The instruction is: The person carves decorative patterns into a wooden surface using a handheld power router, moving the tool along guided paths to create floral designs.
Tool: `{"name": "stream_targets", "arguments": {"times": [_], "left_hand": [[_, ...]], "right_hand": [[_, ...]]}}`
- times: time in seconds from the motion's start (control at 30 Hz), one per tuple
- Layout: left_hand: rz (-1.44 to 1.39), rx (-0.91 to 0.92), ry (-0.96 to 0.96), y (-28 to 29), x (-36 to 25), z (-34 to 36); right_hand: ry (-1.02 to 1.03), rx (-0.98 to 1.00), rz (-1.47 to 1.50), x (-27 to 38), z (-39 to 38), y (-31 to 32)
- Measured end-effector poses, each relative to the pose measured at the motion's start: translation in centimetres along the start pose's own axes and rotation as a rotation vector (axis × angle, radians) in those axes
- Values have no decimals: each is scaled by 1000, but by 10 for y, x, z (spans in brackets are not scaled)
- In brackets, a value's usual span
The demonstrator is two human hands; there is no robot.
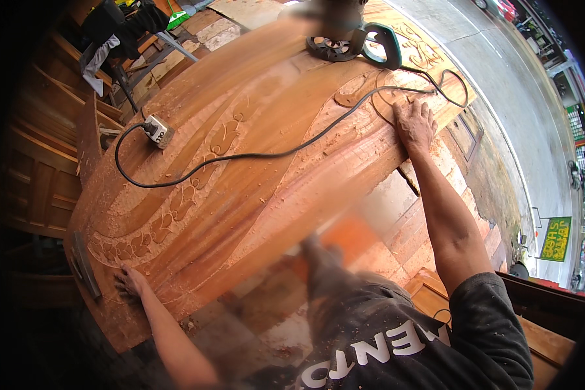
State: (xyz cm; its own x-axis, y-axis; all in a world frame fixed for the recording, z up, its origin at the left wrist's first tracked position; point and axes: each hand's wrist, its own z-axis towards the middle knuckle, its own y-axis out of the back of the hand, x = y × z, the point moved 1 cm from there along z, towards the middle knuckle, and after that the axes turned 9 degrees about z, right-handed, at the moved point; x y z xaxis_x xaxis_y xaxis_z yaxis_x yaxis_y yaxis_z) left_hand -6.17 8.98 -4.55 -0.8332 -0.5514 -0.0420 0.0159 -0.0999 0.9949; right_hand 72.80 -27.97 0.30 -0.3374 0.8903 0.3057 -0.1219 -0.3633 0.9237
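Observation:
A large wooden panel (292, 214) with carved leaf and scroll patterns lies in front of me, scattered with shavings. My left hand (131, 284) rests on its near left corner, fingers spread and nothing held. At the right, my right hand (415, 122) lies on the panel near its edge, fingers stretched out. Beyond that hand stands a power tool, seemingly a router (351, 44), with a round black base and a teal handle. Its top is blurred. A black cord (266, 155) runs across the panel to a white outlet block (156, 131).
A dark flat bar (84, 265) lies along the panel's left end. Panelled wooden doors (42, 179) stand at the left. A green broom (177, 19) is at the far left. Shavings lie on the tiled floor (403, 221), and a paved road (500, 71) runs along the right.

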Motion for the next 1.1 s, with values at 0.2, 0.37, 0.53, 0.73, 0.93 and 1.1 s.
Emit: {"name": "stream_targets", "arguments": {"times": [0.2,0.37,0.53,0.73,0.93,1.1], "left_hand": [[10,-39,-13,-11,13,22],[-2,-51,-10,-9,12,21],[0,-46,-29,-10,12,19],[84,-78,-69,-11,20,36],[70,-116,-65,-4,27,53],[26,-3,-6,-7,3,2]], "right_hand": [[-8,7,13,1,0,-2],[-12,12,17,3,-1,-1],[-14,15,7,1,0,-2],[-14,12,37,5,-1,0],[-17,12,42,9,-1,-1],[-11,6,3,-2,0,0]]}}
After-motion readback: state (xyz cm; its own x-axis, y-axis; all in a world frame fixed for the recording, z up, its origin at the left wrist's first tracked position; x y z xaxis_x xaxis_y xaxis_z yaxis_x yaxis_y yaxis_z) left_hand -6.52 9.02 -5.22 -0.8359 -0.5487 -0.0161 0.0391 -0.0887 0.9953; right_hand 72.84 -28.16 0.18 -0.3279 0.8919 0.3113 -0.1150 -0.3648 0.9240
